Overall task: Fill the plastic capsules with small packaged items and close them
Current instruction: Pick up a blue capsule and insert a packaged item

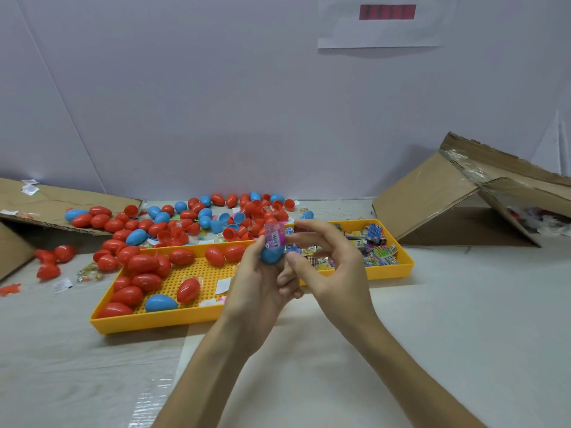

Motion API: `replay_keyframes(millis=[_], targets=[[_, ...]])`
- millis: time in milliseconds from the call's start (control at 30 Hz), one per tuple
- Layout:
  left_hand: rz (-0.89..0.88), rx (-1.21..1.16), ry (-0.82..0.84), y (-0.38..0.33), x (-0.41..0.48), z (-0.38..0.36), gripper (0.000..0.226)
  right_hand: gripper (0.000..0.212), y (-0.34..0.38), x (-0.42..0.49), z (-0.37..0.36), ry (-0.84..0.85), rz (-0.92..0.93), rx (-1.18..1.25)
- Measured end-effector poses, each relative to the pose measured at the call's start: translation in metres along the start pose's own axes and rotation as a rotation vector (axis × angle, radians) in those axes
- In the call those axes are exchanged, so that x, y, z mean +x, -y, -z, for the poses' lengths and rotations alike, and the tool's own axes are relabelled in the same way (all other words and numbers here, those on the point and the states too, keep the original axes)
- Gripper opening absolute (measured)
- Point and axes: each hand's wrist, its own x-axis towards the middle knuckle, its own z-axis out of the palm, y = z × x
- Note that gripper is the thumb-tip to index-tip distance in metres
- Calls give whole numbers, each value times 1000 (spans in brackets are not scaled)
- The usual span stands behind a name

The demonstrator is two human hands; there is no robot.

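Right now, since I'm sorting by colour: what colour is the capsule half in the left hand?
The capsule half is blue, clearest in the head view.

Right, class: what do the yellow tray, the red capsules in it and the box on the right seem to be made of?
Yellow tray: likely moulded plastic, matt, with a gridded floor. Red capsules: glossy hard plastic, showing bright highlights. Box: brown corrugated cardboard, fluted torn edge, some clear tape.

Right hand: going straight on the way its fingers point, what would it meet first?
Most likely the pink packaged item standing out of the blue plastic capsule half that the left hand grips. The right hand points its fingertips left at it, though depth is unclear.
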Motion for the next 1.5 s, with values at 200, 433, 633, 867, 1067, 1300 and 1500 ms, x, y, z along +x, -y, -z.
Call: replay_keyframes(millis=[200,433,633,867,1067,1300,1500], targets=[[-18,-37,4,0,-2,-3,54,30,2,-4,-4,-30,13,-56],[-17,-84,-44,2,-2,-5,47,35,-1,-9,-11,-40,98,-165],[-15,-197,-36,5,-4,-10,39,37,-3,-14,-18,-109,135,-170],[38,-166,5,10,-5,-11,53,29,-6,-15,-16,-160,67,-164],[16,-113,-40,8,-4,-11,54,26,-6,-15,-17,-226,160,-183],[-86,-131,-63,9,-3,-5,42,31,-5,-12,-13,-196,199,-207],[-133,-39,-24,8,-1,-2,44,34,-3,-11,-15,-215,181,-186]])
